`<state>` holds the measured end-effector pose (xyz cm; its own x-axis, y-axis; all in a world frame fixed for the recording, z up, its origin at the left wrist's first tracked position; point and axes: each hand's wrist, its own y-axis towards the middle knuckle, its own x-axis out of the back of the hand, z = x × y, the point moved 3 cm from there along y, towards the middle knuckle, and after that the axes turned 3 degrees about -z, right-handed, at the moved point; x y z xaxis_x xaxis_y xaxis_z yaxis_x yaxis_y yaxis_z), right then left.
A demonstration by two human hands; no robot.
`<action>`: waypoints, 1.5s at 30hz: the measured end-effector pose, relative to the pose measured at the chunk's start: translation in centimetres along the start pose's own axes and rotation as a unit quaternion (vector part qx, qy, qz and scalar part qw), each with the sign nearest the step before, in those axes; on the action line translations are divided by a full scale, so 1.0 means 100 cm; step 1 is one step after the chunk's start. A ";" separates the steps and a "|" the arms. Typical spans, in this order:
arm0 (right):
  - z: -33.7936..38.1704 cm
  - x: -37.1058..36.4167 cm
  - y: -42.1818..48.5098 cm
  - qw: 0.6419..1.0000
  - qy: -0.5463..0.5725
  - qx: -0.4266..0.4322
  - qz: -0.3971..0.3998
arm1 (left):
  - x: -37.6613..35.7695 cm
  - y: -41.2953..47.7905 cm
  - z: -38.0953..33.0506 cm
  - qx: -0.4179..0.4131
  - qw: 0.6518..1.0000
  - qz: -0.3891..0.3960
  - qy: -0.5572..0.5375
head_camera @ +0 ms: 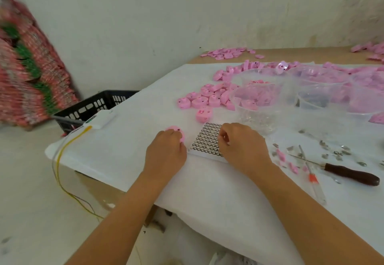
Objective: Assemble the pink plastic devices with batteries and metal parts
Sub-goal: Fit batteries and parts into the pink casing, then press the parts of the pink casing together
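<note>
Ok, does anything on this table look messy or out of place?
Yes. Small metal parts lie scattered loose on the cloth by the dark-handled tool, mixed with pink bits, not in a tub. A yellow wire dangles off the cloth's left edge.

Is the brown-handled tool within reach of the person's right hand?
Probably yes: the right hand is at the battery tray, and only small loose parts lie between it and the brown-handled tool.
</note>
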<state>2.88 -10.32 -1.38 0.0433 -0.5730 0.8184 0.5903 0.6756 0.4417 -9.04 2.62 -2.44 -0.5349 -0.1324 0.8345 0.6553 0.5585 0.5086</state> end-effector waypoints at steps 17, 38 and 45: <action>-0.006 -0.001 -0.004 1.000 0.004 -0.005 0.003 | -0.059 0.114 0.039 0.107 0.975 0.170 0.094; -0.008 0.002 -0.006 1.000 0.021 0.008 0.016 | -0.073 0.117 -0.025 0.018 0.980 0.107 -0.170; -0.009 0.000 -0.006 1.000 0.024 0.010 0.016 | -0.067 0.122 -0.026 -0.055 0.980 0.166 -0.094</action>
<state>3.22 -11.17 -1.97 0.1015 -0.5726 0.8135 0.5725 0.7024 0.4229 3.94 8.19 -1.23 -0.3652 0.2001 0.9092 0.8573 0.4531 0.2447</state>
